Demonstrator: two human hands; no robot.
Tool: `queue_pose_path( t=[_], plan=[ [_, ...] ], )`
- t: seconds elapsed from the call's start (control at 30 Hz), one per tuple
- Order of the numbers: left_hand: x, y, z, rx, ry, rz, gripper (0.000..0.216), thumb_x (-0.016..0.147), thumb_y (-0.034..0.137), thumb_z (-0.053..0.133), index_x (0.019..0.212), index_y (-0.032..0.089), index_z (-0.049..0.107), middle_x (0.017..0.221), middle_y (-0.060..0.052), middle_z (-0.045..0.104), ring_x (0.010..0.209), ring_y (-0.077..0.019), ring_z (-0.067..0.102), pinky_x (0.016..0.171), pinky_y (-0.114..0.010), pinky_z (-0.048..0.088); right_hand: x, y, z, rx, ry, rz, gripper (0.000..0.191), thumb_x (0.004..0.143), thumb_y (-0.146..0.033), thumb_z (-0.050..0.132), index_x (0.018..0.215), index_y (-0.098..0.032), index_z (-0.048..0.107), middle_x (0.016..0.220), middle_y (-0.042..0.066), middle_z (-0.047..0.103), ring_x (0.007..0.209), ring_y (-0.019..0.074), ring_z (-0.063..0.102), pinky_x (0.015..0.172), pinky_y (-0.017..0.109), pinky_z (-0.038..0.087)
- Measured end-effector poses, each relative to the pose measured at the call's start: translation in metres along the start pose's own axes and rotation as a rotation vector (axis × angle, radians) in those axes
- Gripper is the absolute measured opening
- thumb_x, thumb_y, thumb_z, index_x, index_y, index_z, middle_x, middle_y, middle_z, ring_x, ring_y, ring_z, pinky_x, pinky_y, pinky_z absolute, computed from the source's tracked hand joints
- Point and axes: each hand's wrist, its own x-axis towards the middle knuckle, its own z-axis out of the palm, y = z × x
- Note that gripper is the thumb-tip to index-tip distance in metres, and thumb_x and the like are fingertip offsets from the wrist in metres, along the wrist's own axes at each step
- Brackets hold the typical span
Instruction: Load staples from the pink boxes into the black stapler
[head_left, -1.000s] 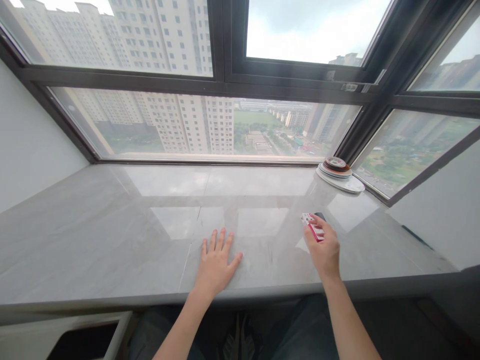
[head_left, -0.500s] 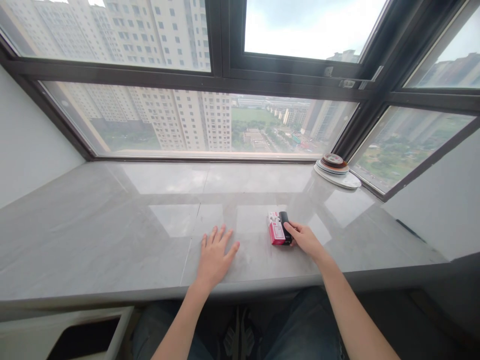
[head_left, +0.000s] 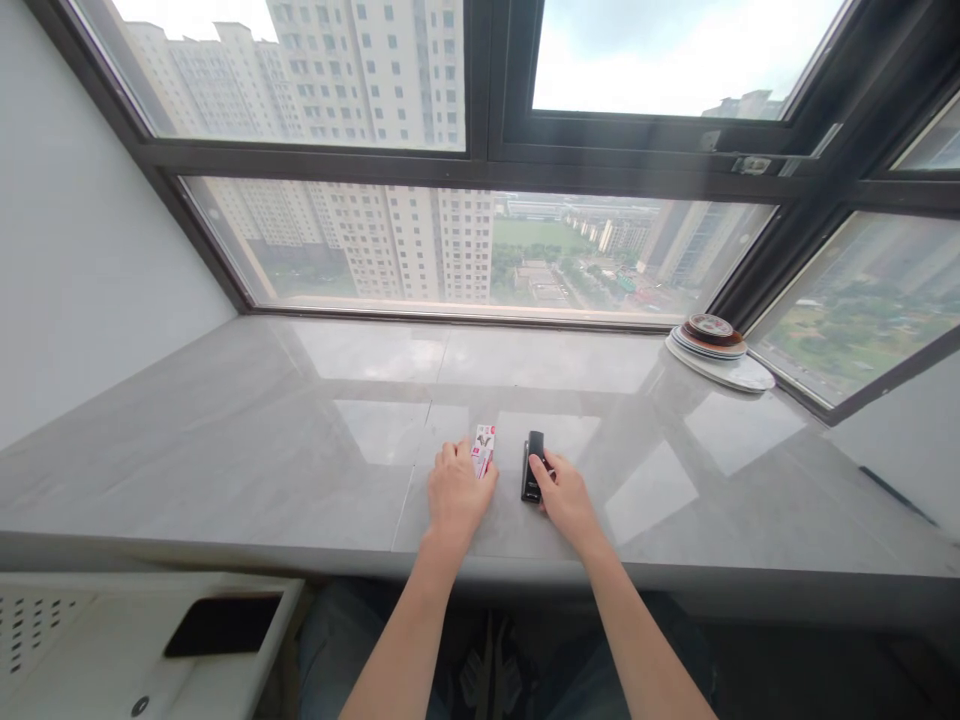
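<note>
My left hand (head_left: 456, 492) is closed around a small red and white box (head_left: 483, 448), tipping it up on its edge on the grey marble sill (head_left: 225, 440). Just to the right, my right hand (head_left: 567, 494) grips a small black oblong device (head_left: 532, 465) that lies flat on the sill. The two hands are close together near the sill's front edge, with a narrow gap between the box and the black device.
A stack of round plates (head_left: 716, 348) sits at the far right corner by the window frame (head_left: 480, 165). A white wall (head_left: 82, 250) closes the left side. A white unit with a dark slot (head_left: 221, 625) stands below the sill at lower left.
My right hand slid the box and black device leftward and set them on the sill. My left hand lifted off the sill and took the red and white box; the two items are now apart.
</note>
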Motion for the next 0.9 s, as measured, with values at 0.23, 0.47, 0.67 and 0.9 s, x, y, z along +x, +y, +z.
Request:
queue_pose_path(
  t=[0.23,0.47,0.67,0.9],
  plan=[
    [0.020,-0.056,-0.022,-0.029,0.079,-0.066,0.039,0.093,0.052,0.060,0.121,0.025,0.065,0.113,-0.009,0.066,0.096,-0.0246,0.065,0.084,-0.032,0.047,-0.016,0.026,-0.038,0.122,0.026,0.086,0.062,0.094,-0.067,0.052,0.128,-0.018,0.068,0.084,0.003,0.062,0.054,0.0167,0.058,0.049,0.030,0.052],
    [0.063,-0.108,-0.043,0.052,0.032,-0.225,0.040,0.092,0.055,0.056,0.110,0.023,0.071,0.112,-0.011,0.068,0.094,-0.0274,0.067,0.081,-0.034,0.046,-0.018,0.023,-0.036,0.115,0.049,0.085,0.062,0.093,-0.068,0.053,0.124,-0.017,0.070,0.089,0.005,0.064,0.053,0.0162,0.058,0.050,0.030,0.051],
    [0.039,-0.127,-0.054,0.045,0.175,-0.253,0.047,0.093,0.062,0.051,0.117,0.024,0.066,0.116,-0.011,0.067,0.096,-0.0288,0.065,0.083,-0.037,0.048,-0.018,0.024,-0.035,0.081,0.039,0.093,0.062,0.093,-0.069,0.051,0.119,-0.017,0.071,0.087,0.005,0.065,0.056,0.0169,0.057,0.052,0.030,0.049],
    [-0.019,-0.116,-0.059,0.207,0.243,-0.227,0.044,0.092,0.049,0.060,0.126,0.022,0.065,0.139,-0.016,0.054,0.130,-0.0390,0.045,0.103,-0.052,0.042,-0.020,0.017,-0.028,-0.069,0.105,0.023,0.068,0.085,-0.062,0.066,0.137,-0.019,0.064,0.088,0.004,0.066,0.066,0.0176,0.055,0.064,0.030,0.048]
  ],
)
